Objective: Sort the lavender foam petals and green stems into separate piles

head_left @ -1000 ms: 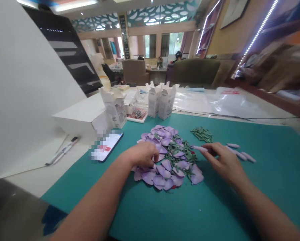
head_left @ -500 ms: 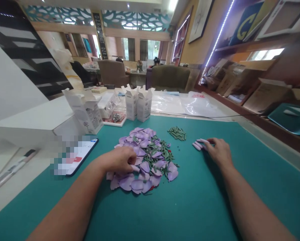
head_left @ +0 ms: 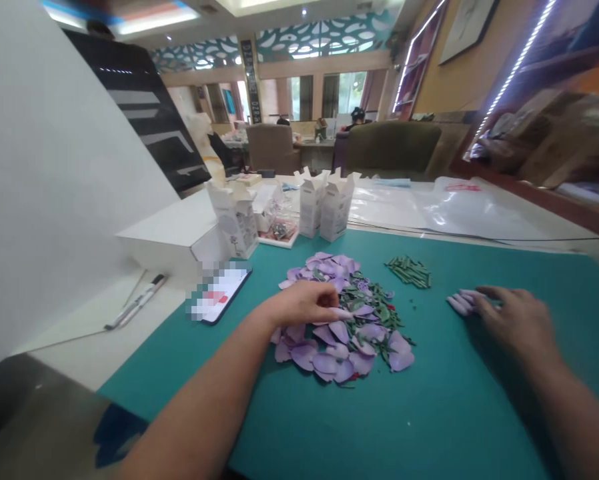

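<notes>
A heap of lilac fabric petals [head_left: 339, 353] mixed with green leaves lies on a teal cutting mat [head_left: 444, 407]. My left hand [head_left: 299, 303] rests on the heap, with a pale lilac bud [head_left: 342, 313] at its fingertips. Further right lies a small group of lilac buds [head_left: 460, 303], and my right hand [head_left: 517, 320] has its fingers over them, slightly blurred. Beyond the heap is a bundle of short green stems [head_left: 408, 272], with neither hand touching it.
A phone with a pixelated screen [head_left: 220, 292] lies at the mat's left edge, near marker pens [head_left: 137, 301]. Open white cartons [head_left: 327, 205] and a tray of small parts [head_left: 278, 232] stand behind the mat. Clear plastic sheeting [head_left: 429, 208] lies beyond it. Seated people are far back.
My right hand has moved from the petal heap rightward onto the buds. My left hand stays on the heap, now with a bud at its fingertips. The view swung left, then returned.
</notes>
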`<state>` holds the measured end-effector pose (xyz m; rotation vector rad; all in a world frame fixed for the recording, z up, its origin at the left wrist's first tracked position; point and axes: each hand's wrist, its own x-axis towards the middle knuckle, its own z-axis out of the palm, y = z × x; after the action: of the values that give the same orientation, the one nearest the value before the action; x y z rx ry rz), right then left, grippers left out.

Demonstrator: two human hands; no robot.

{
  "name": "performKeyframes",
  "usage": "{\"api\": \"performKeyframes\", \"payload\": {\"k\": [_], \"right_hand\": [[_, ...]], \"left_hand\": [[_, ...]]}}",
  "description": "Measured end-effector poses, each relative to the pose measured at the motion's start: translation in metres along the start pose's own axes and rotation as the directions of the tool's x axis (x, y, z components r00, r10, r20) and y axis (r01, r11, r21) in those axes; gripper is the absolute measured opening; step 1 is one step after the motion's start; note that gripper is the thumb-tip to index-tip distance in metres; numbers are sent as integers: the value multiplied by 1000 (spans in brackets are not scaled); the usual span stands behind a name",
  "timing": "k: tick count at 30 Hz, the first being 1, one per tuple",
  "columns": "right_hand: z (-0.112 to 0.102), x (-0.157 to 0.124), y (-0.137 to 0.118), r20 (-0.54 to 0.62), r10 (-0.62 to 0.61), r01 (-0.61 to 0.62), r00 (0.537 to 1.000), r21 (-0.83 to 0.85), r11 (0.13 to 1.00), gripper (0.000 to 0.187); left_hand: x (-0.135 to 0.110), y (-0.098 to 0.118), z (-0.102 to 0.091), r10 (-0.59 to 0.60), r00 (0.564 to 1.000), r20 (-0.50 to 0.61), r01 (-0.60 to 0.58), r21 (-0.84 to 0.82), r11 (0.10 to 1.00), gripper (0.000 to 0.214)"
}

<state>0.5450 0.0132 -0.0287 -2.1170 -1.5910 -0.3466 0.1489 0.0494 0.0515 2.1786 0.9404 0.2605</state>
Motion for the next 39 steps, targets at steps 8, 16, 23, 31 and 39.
{"api": "performKeyframes", "payload": {"k": [8,16,23,31,39], "right_hand": [[-26,-35,-90,149,-359,260,921,451,854,45],[-14,-68,-124,96,-592,454,800,549,702,41],[-15,-49,-117,23,-554,478,832,475,739,46],[-13,-8,-48,132,-23,-9,991,233,972,60],[-7,1,-5,42,78,-84,996,174,981,51]], "left_hand": [[10,8,26,59,993,-99,-72,-140,987,17],[14,18,41,87,994,-71,-93,-85,992,21],[16,8,33,61,982,-181,-53,51,997,27],[9,-42,-19,-242,769,-592,286,-21,958,28],[6,-69,-27,-275,788,-551,342,20,940,25]]}}
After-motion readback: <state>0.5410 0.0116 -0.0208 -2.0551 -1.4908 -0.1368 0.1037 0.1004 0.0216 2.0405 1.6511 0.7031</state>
